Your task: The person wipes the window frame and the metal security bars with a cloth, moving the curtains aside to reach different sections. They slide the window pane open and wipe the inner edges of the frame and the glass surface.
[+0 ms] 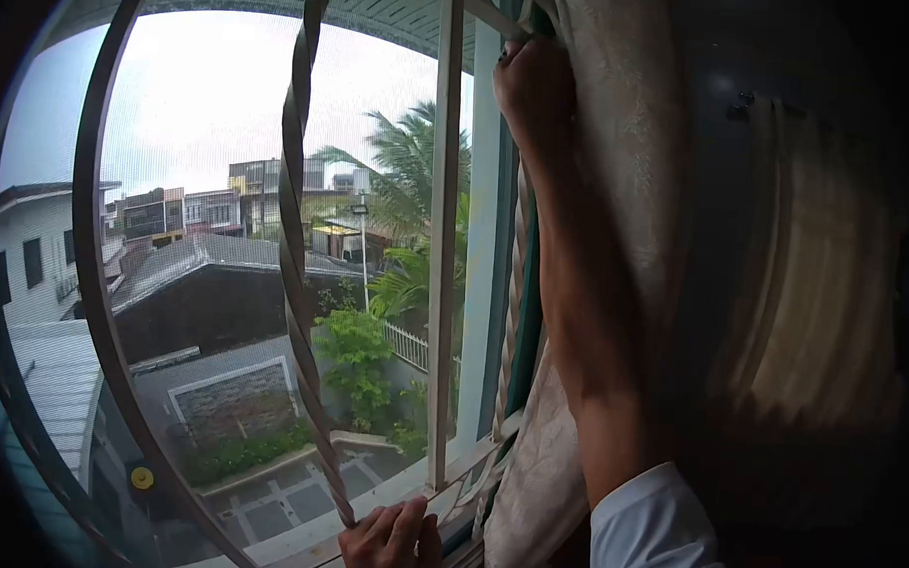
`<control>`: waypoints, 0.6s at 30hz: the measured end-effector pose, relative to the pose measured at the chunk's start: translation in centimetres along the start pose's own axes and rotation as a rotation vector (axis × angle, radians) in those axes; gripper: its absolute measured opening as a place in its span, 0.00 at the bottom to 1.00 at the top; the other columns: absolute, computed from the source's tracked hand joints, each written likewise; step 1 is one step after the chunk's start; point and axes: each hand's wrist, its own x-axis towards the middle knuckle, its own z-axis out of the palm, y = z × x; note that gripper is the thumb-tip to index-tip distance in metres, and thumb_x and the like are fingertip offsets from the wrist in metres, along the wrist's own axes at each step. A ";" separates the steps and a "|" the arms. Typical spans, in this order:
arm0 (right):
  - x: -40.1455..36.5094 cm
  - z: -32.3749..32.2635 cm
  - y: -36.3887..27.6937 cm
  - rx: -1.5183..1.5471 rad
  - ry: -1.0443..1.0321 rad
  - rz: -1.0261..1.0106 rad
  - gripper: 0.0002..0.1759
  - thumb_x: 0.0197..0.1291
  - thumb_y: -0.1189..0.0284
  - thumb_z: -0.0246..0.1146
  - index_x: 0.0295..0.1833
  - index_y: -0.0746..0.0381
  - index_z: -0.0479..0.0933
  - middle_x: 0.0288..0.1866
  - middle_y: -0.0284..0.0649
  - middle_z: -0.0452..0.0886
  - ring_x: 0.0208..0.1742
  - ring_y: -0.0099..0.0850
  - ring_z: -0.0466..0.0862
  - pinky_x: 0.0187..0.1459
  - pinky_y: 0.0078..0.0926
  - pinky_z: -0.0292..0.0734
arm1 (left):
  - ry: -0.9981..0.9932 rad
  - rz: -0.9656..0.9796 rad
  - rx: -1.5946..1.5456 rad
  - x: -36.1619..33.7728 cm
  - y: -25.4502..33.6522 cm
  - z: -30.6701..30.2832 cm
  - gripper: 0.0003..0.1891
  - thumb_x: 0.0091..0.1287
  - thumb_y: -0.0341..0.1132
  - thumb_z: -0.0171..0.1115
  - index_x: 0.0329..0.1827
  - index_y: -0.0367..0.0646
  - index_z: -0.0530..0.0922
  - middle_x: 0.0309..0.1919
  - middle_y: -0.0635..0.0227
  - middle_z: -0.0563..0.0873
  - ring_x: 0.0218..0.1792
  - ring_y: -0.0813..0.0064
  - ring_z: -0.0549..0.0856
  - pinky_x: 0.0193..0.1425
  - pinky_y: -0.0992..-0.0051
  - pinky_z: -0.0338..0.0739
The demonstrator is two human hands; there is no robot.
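At the bottom centre, my left hand [390,544] has its fingers curled over the lower rail of the metal window grille [443,234], at the foot of a twisted bar. High on the right side of the window, my right hand [537,82] is closed in a fist at the grille's upper rail, beside the patterned curtain [621,100]. A small dark spot shows at its fingers; what it grips is hidden. My right arm crosses in front of the curtain.
A mesh screen lies behind the grille, with a round yellow thing [142,477] at its lower left. Outside are roofs, a palm [409,162] and a paved yard. Another curtain [826,267] hangs on the dim right side.
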 end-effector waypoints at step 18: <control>-36.1 -22.0 -1.8 0.295 -0.611 0.256 0.21 0.72 0.76 0.60 0.66 0.73 0.73 0.59 0.59 0.74 0.56 0.54 0.76 0.60 0.47 0.71 | -0.033 -0.054 0.023 0.6 0.5 0.7 0.14 0.54 0.19 0.69 0.44 0.38 0.82 0.28 0.59 0.88 0.22 0.61 0.84 0.28 0.68 0.76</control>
